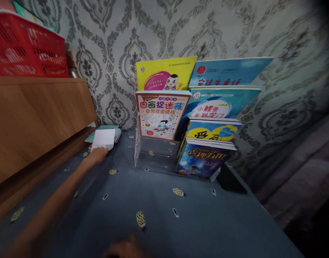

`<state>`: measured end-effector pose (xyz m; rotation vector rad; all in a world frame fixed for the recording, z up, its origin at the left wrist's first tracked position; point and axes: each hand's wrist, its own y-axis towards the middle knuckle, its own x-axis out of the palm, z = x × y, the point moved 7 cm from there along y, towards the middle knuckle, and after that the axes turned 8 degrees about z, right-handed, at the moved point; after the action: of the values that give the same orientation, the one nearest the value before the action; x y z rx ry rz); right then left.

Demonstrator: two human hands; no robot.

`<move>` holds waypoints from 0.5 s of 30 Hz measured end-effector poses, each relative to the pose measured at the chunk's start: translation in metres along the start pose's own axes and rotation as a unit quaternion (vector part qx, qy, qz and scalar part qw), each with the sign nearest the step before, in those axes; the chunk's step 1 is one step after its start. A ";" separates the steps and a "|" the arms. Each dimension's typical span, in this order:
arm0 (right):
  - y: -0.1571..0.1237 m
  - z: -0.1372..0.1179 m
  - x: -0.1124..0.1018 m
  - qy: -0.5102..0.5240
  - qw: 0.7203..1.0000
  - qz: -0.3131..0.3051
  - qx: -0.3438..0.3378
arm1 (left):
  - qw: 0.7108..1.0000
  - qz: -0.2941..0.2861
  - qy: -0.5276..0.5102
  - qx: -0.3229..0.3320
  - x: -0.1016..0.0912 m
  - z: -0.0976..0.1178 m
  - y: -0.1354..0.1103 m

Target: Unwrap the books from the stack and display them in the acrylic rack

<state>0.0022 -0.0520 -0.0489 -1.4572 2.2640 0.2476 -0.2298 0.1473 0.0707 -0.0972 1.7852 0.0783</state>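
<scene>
My left hand [97, 154] reaches far forward over the blue cloth [153, 211] and grips the near edge of a white book [103, 139] that lies on top of a small stack of books [105, 133] by the wall. My right hand [123, 248] shows only as a blurred shape at the bottom edge, resting low on the cloth; its fingers are hidden. A clear tiered display stand [153, 154] holds several children's books, among them a pink-titled puzzle book [161, 114], a yellow book [166, 73] and blue books [215, 107].
A wooden cabinet [32, 118] runs along the left, with a red plastic basket [27, 46] on top. Patterned wallpaper [113, 46] closes the back. A dark flat object [230, 181] lies right of the stand.
</scene>
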 end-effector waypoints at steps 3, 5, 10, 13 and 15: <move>-0.004 -0.011 -0.006 -0.021 0.999 -0.012 -0.021 | 0.999 -0.024 -0.017 0.029 0.002 0.014 -0.010; -0.006 -0.017 -0.011 -0.026 0.999 -0.004 -0.036 | 0.995 -0.047 -0.064 0.067 0.002 0.023 -0.013; -0.008 -0.020 -0.014 -0.001 0.998 0.018 -0.053 | 0.978 0.042 -0.204 -0.010 -0.001 0.001 0.000; -0.009 -0.020 -0.014 0.013 0.998 0.021 -0.066 | 0.962 0.138 -0.151 -0.180 0.016 -0.030 -0.003; -0.009 -0.019 -0.013 0.020 0.997 0.017 -0.072 | 0.960 0.129 -0.148 -0.197 0.038 -0.027 -0.007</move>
<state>0.0095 -0.0523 -0.0251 -1.5061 2.3470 0.4028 -0.2631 0.1365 0.0394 -0.1301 1.4535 0.6076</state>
